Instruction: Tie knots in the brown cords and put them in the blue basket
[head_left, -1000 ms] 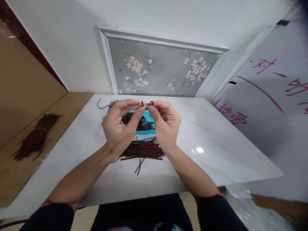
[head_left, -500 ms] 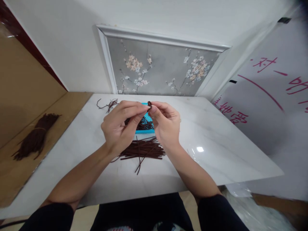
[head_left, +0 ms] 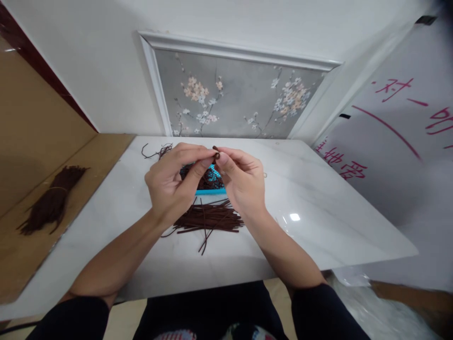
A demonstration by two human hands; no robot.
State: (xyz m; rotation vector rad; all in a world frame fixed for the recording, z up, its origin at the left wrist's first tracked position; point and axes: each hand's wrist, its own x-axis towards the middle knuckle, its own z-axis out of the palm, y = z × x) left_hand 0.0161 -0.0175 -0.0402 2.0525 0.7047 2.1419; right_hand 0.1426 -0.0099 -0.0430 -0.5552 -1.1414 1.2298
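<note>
Far to the left of the left hand, a tied bundle of dark brown cords (head_left: 53, 200) lay on a tan board (head_left: 21, 255) beside the desk (head_left: 318, 208). A few loose brown cords (head_left: 157, 151) sat on the desk just beyond and left of that hand.

Left hand (head_left: 173, 182) was raised above the desk, fingers curled, thumb and forefinger pressed together on one side of a small brown cord piece (head_left: 215, 152). Right hand (head_left: 242, 182) met it fingertip to fingertip, thumb and forefinger pinching the other side of the same piece. The piece sat between the two pinches, up off the desk; whether it was looped or knotted was too small to tell.

Directly behind and below the hands: a turquoise tray (head_left: 212, 190) with dark cord bits in it, mostly hidden by the fingers. Nearer the person, under the wrists, a flat pile of cut brown cords (head_left: 208, 221) lay on the desk, a few strands splayed out.

Beyond the hands, a grey floral wall panel (head_left: 237, 101). Far right of the right hand, a white sheet with red writing (head_left: 396, 118).
</note>
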